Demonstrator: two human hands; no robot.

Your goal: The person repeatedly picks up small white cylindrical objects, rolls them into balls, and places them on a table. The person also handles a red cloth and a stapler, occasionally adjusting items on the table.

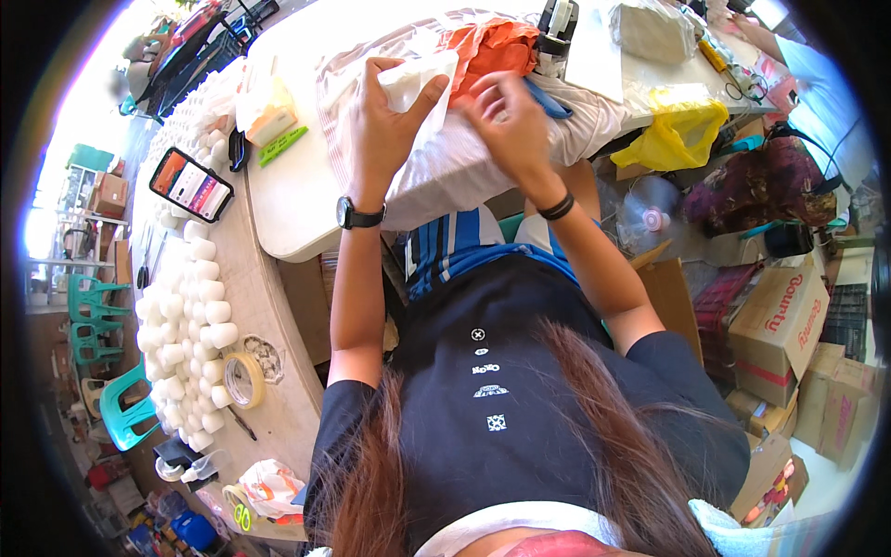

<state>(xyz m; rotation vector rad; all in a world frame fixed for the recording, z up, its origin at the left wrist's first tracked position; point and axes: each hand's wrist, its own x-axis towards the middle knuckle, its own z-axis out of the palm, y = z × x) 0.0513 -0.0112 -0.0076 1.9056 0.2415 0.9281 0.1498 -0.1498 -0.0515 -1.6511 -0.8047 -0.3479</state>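
My left hand grips a white piece of thin plastic or paper at the top of a big white plastic-wrapped bundle lying on the white table. My right hand is bent down onto the same bundle, fingers pinching near an orange bag and a blue strip. What the right fingers hold is hidden. A black watch sits on my left wrist, a black band on my right.
A phone with a lit screen, a green marker and a tape roll lie at left among several small white cups. A yellow bag hangs off the table at right, cardboard boxes stand below. Another person's sleeve shows top right.
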